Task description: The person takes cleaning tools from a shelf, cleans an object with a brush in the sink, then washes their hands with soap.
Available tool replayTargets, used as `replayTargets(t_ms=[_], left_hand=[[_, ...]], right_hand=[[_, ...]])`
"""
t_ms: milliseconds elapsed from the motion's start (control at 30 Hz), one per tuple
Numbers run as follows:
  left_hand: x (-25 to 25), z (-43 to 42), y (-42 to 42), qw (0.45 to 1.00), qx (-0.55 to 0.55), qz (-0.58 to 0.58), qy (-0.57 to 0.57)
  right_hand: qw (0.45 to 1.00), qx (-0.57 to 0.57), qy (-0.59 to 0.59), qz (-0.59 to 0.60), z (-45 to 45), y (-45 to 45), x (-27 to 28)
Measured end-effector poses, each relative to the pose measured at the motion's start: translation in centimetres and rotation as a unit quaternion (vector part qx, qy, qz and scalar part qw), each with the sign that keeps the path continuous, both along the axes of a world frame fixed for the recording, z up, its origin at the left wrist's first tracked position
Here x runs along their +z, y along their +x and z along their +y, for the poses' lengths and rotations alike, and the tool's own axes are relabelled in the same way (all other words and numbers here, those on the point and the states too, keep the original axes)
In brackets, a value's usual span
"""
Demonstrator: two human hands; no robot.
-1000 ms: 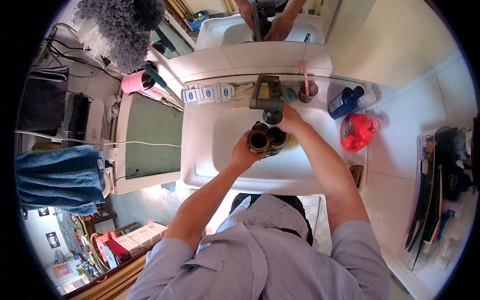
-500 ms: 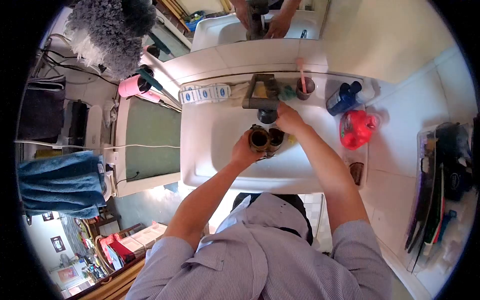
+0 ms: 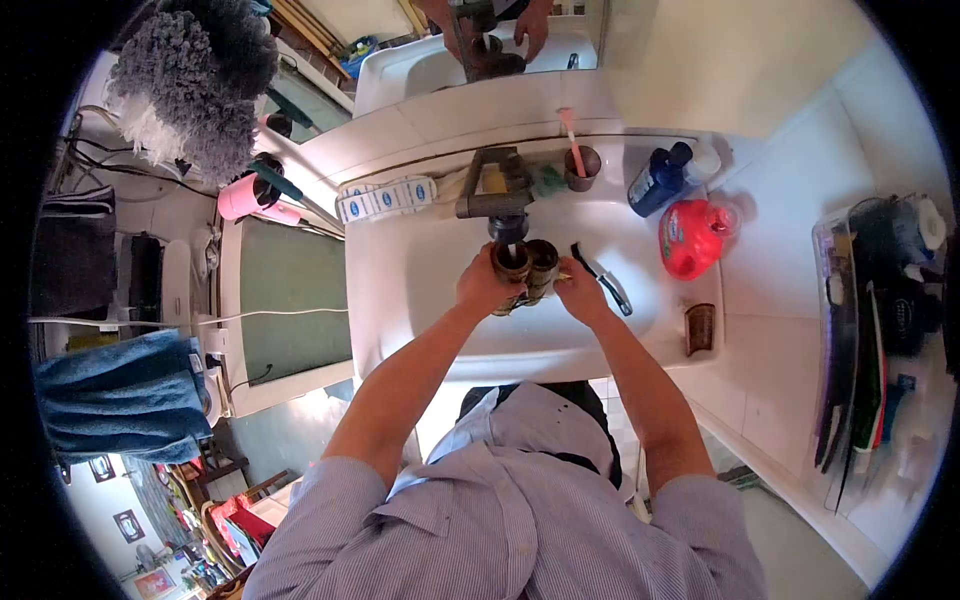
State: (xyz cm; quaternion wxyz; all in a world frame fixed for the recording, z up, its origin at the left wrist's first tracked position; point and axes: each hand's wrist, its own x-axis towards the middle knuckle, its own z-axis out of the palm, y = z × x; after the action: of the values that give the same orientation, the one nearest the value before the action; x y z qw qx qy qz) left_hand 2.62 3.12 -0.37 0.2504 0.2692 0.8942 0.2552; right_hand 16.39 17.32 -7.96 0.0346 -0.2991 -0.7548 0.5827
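Two joined dark brown cups (image 3: 541, 258) are over the white sink basin (image 3: 420, 330), just below the faucet (image 3: 495, 195). A thin stream of water runs from the spout into the left cup. My left hand (image 3: 484, 286) is wrapped round the left side of the cups. My right hand (image 3: 580, 290) is at their right side, its fingers pressed together near a small yellowish thing whose shape is unclear. A black-handled brush (image 3: 604, 281) lies in the basin to the right of my right hand.
Behind the faucet stand a cup with a pink toothbrush (image 3: 581, 168) and a white-and-blue packet (image 3: 386, 199). A blue bottle (image 3: 657, 182), a red bottle (image 3: 690, 240) and a brown object (image 3: 699, 329) are on the right rim. A mirror is above.
My right hand has come down from the faucet to the cups. Water now runs into the left cup. The view has shifted, and the black brush in the basin has come into sight.
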Motion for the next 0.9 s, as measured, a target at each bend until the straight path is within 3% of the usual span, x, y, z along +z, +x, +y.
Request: replayTargets(t_ms=[233, 433, 600, 767, 900], left_hand=[[-0.6, -0.1, -0.9, 1.0, 0.005, -0.015, 0.004], [-1.0, -1.1, -1.0, 0.999, 0.009, -0.027, 0.021], [-0.6, -1.2, -1.0, 0.999, 0.009, -0.026, 0.043], [0.0, -1.1, 0.1, 0.996, -0.007, 0.085, 0.035], [0.0, -0.8, -0.2, 0.996, -0.019, 0.079, 0.026]], right_hand=[[0.999, 0.006, 0.033, -0.02, -0.9, -0.8, -0.2], [0.999, -0.008, -0.032, 0.006, -1.6, -1.1, 0.8], [0.997, 0.039, 0.05, -0.034, -1.5, -1.0, 1.2], [0.999, 0.026, 0.025, -0.012, -1.6, -1.2, 0.4], [0.998, 0.021, 0.06, -0.016, -1.7, -1.1, -0.8]])
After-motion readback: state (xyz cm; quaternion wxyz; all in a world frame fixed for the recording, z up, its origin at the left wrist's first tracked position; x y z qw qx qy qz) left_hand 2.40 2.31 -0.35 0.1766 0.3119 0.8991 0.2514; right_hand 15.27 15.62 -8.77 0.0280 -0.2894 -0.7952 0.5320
